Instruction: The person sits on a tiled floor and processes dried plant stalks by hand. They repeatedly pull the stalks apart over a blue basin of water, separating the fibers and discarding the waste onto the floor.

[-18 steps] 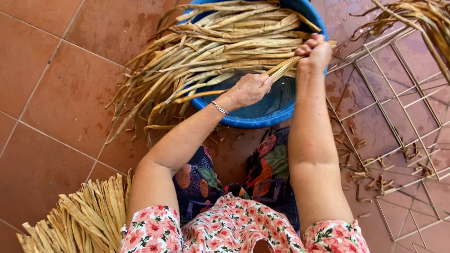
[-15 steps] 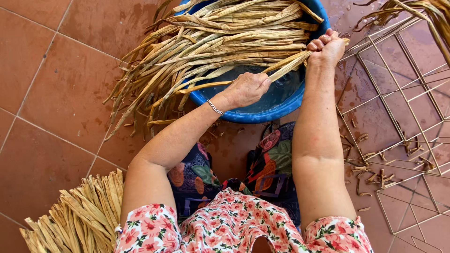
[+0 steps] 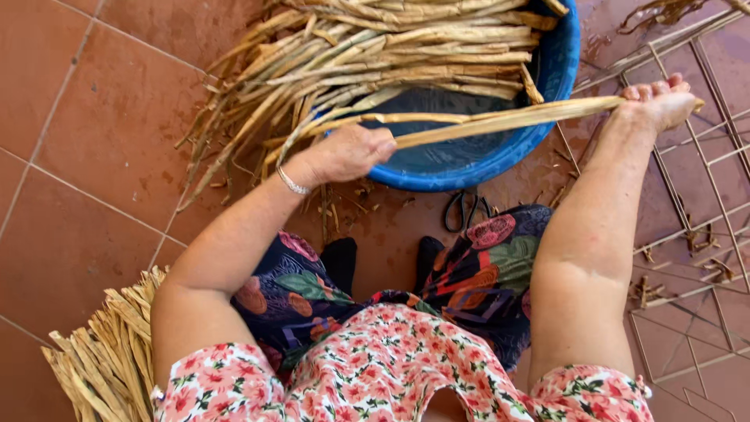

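Note:
A long tan dried leaf strip (image 3: 500, 121) stretches almost level between my two hands, over the near rim of a blue plastic basin (image 3: 558, 86). My left hand (image 3: 344, 152), with a thin bracelet at the wrist, is closed around the strip's left part. My right hand (image 3: 660, 101) grips its right end beside the basin. A thick heap of similar dried strips (image 3: 367, 55) lies across the basin and spills onto the floor to the left.
Black scissors (image 3: 466, 209) lie on the wet terracotta tile floor (image 3: 86, 156) below the basin, between my feet. A wire grid frame (image 3: 703, 195) rests on the floor at right. A bundle of pale dry strips (image 3: 105, 359) sits at lower left.
My right hand has pulled the strip out to the right, away from the basin, drawing it straight through my left hand. The view has moved closer.

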{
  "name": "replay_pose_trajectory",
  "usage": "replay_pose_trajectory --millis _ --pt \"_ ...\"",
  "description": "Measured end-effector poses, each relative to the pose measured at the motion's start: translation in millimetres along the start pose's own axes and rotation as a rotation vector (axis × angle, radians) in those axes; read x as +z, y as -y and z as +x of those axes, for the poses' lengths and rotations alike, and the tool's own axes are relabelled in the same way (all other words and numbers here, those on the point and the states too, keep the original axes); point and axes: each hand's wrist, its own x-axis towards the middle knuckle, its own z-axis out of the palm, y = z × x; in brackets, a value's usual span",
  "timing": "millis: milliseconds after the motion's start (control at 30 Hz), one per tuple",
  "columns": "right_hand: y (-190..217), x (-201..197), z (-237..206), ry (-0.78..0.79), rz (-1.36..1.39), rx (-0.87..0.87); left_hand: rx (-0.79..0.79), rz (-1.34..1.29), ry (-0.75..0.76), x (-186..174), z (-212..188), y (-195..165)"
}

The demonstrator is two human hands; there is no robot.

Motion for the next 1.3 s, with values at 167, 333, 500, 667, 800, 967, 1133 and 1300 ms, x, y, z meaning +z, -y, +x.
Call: replay_pose_trajectory --millis 167,333,500,667,800,967,1133,1300 --pt "11 -12 -4 -0.001 -0.111 -0.161 -0.368 0.208 0.147 -42 -27 49" --pt "-47 4 -42 0.341 -0.471 -0.091 -0.583 0.615 0.384 -25 5 51" --pt "-96 22 -84 0.485 -0.466 0.103 -0.370 0.563 0.215 9 80 53" --pt "-155 8 -115 0.392 -0.427 0.107 -0.204 0.598 -0.168 58 135 66" --pt "-197 -30 -140 0.275 -0.457 0.228 -0.288 0.630 -0.362 87 140 72" --pt "-211 -57 -144 0.046 -0.550 0.434 -0.434 0.583 -0.097 104 121 75" --pt "-199 -53 -143 0.009 -0.427 0.396 -0.465 0.245 -0.222 76 130 88" --pt "-184 -23 -157 0.233 -0.498 0.487 -0.425 -0.344 -0.184 36 133 82"
